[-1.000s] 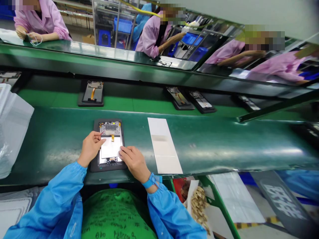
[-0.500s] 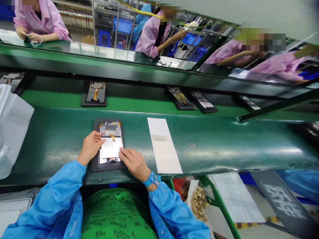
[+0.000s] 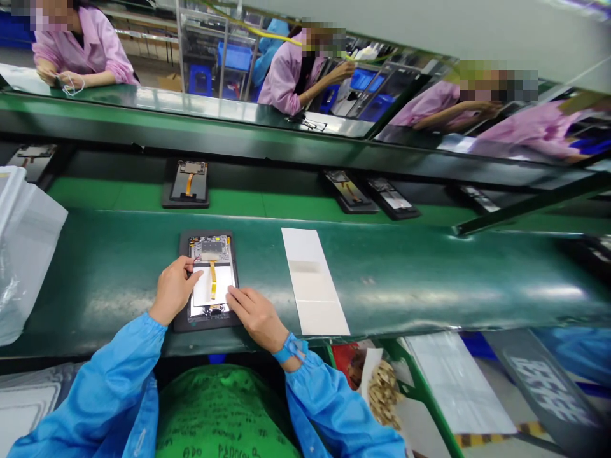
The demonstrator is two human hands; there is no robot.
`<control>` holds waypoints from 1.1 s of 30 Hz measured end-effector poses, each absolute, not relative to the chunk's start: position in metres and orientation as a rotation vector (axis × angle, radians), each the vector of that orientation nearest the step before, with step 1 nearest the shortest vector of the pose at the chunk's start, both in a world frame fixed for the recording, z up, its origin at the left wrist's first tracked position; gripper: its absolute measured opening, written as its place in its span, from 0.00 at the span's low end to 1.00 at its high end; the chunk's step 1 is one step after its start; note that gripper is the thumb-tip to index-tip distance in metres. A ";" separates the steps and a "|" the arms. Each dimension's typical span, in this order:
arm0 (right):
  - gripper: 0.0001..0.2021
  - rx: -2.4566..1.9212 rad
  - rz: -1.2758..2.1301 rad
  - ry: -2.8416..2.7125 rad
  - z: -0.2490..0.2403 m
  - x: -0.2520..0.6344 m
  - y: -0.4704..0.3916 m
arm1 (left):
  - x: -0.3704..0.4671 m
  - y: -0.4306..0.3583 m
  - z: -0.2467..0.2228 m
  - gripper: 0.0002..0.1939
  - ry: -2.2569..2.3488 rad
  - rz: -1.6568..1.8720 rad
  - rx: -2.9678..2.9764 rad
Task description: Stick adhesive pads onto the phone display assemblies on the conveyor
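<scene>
An opened tablet (image 3: pixel 233 254) lies on a dark foam pad (image 3: pixel 182 318) in front of me, its circuit board (image 3: pixel 212 248) showing at the top. A flat white-silver battery (image 3: pixel 203 294) sits over its middle. Down the battery runs an orange flex cable (image 3: pixel 213 280). My left hand (image 3: pixel 174 289) pinches the battery's upper left corner, thumb on top, with thin dark red wires by the fingertips. My right hand (image 3: pixel 258 315) grips the lower right edge of the battery, its fingertips close together. What lies beneath the battery is hidden.
A white strip of sheet (image 3: pixel 317 283) lies right of the pad. Behind, a green conveyor (image 3: pixel 267 200) carries several opened tablets (image 3: pixel 191 181) on pads. White plastic bags (image 3: pixel 28 248) stand at the left. Below the edge is a green bin (image 3: pixel 429 407). Several co-workers (image 3: pixel 286 70) sit opposite.
The orange flex cable, short and mostly out of sight before, now lies stretched down over the battery. Both hands stay almost in place. The view has shifted slightly.
</scene>
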State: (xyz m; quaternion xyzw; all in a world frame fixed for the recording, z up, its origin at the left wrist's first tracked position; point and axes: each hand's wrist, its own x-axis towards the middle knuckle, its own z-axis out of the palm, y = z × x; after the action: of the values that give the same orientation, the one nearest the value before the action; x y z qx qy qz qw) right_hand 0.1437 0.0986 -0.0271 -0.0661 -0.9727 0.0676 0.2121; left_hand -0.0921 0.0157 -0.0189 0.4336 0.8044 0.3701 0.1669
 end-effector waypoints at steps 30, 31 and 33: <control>0.21 -0.769 0.531 -2.565 -0.019 0.147 0.085 | -0.083 0.000 -0.033 0.31 2.700 0.737 1.347; 0.24 -0.821 0.600 -2.540 -0.022 0.147 0.080 | -0.081 -0.003 -0.037 0.30 2.668 0.809 1.306; 0.30 -0.846 0.698 -2.548 -0.026 0.148 0.069 | -0.074 -0.008 -0.041 0.29 2.554 1.012 1.180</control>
State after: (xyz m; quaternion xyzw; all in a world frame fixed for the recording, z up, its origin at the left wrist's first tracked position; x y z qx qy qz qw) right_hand 0.1477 0.0686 -0.0261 -0.2997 -0.9031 0.2474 0.1826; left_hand -0.0737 -0.0080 -0.0412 0.3936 0.8517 0.3376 0.0758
